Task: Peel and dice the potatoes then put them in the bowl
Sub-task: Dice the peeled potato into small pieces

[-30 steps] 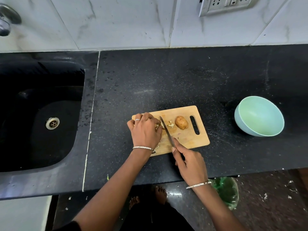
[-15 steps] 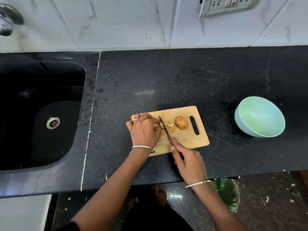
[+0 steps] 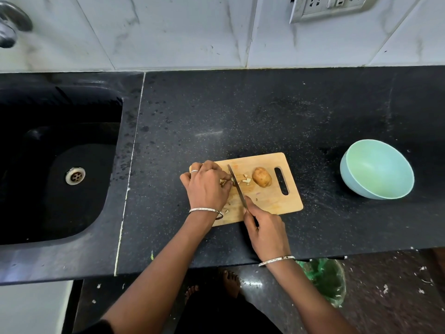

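On rectangular wooden cutting board (image 3: 267, 201): left hand (image 3: 207, 189) curled, pinning pale potato pieces (image 3: 237, 180) for steel-bladed knife (image 3: 237, 186), right hand (image 3: 265, 227) closed round handle. Unpeeled brown potato (image 3: 262, 177) waits beside; mint-green bowl (image 3: 378, 168) well apart, empty.

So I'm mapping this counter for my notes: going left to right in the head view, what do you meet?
Sink drain → left hand → whole potato → slot in the cutting board → bowl.
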### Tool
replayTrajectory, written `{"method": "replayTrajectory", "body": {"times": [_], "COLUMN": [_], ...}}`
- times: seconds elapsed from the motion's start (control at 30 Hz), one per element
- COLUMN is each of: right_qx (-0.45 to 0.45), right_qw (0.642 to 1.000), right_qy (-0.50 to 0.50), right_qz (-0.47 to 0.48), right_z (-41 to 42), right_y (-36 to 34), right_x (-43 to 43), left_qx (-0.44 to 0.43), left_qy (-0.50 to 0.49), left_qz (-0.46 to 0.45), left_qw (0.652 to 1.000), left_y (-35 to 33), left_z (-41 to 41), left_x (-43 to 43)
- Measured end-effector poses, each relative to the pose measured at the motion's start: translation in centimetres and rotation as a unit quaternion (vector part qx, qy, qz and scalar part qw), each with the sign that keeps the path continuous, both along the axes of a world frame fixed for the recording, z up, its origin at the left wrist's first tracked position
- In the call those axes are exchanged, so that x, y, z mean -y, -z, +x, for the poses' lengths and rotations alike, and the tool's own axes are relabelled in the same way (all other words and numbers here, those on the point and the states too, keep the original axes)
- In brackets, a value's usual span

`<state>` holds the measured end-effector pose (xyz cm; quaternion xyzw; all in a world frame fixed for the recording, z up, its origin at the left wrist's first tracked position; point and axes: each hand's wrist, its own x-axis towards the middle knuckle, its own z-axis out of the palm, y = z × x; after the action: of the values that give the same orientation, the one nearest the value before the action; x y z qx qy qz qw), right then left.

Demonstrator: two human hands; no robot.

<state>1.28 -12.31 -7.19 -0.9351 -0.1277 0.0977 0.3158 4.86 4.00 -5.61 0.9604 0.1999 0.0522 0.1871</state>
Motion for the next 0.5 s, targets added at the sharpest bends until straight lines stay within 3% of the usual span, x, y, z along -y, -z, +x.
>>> {"method": "replayTrajectory", "body": {"times": [0.3,0.5], "right_qx": [-0.040,0.021], "right_qw": [0.993,0.978], "right_qy": [0.005,-0.043], "right_qz": [-0.115,-0.205], "right_z": [0.0,-1.7], "right_y": [-1.6,-2.2], "right_x": [-1.1,-0.4], "left_qx": [0.003,0.011], "left_qy": [-0.010,-0.042], "left_qz": [0.002,0.005], "left_qw": [1.000,0.999], "left_y": [0.3,0.6], "left_z": [-0.3,-0.5], "left_x": [0.1,0.2]}}
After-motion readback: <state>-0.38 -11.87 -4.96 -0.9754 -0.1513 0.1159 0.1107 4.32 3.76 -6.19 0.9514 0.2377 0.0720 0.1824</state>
